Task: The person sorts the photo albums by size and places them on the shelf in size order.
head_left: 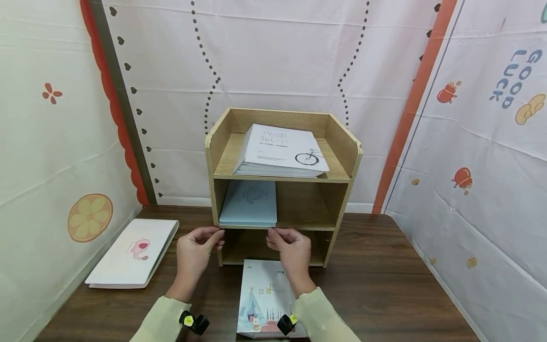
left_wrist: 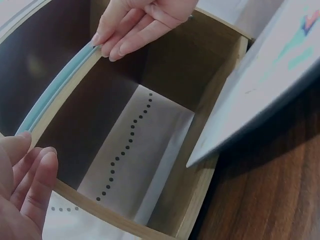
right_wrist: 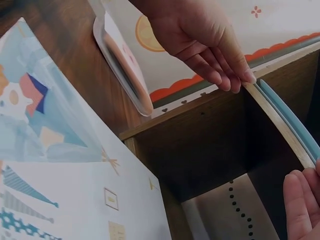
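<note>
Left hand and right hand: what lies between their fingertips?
The near edge of the light-blue book and the shelf board beneath it, seen in the left wrist view.

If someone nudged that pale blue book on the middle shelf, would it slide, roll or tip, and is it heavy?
The pale blue book would likely slide rather than roll or tip, since it lies flat on the middle shelf. It is probably light for its size, as its edge looks thin.
</note>
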`<state>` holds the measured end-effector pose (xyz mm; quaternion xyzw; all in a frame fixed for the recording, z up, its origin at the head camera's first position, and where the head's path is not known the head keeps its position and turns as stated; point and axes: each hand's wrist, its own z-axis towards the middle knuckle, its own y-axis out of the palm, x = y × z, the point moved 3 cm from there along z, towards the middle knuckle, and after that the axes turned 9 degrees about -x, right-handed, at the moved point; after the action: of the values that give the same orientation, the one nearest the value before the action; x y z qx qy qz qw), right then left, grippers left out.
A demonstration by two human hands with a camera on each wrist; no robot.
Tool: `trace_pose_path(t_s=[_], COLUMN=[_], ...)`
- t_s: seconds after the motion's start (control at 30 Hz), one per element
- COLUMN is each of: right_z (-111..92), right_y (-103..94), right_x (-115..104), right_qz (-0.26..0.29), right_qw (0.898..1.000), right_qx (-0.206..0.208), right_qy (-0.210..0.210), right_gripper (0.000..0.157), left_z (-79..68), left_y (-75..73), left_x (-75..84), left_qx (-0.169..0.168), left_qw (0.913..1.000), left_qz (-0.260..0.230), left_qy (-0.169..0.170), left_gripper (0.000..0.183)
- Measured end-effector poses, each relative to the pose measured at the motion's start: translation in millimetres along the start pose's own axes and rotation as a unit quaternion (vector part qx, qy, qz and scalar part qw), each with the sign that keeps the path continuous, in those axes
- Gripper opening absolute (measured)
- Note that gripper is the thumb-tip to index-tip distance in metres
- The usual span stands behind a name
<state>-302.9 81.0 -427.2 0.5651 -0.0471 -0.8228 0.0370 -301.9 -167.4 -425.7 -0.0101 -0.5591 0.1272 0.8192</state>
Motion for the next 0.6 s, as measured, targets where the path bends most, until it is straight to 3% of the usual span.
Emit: trace_pose_path(t_s=[0.07,0.33,0.6], right_z=[-1.6,-10.6,-19.8], right_y=[1.2,6.5,12.3], right_x=[0.2,0.6,5.0], right_qz=[-0.001,-0.007,0.015], right_qw=[1.000,0.998,0.991], right_qx=[-0.006,-0.043,-0.086], right_qy=[0.004,0.042,0.099], right_gripper=[0.018,0.025,0.037], left_z=[0.1,-11.1,-20.9], left_y=[-1.5,-9.7,-19.6], left_x=[-7.0,-5.5,-8.1], left_qx=[-0.004,-0.018,-0.027], left_qw=[0.9999,0.9969,0.9951], left_qz=[0.013,0.077,0.095], left_qy=[0.009,-0.002,0.008], left_gripper=[0.012,0.009,0.019])
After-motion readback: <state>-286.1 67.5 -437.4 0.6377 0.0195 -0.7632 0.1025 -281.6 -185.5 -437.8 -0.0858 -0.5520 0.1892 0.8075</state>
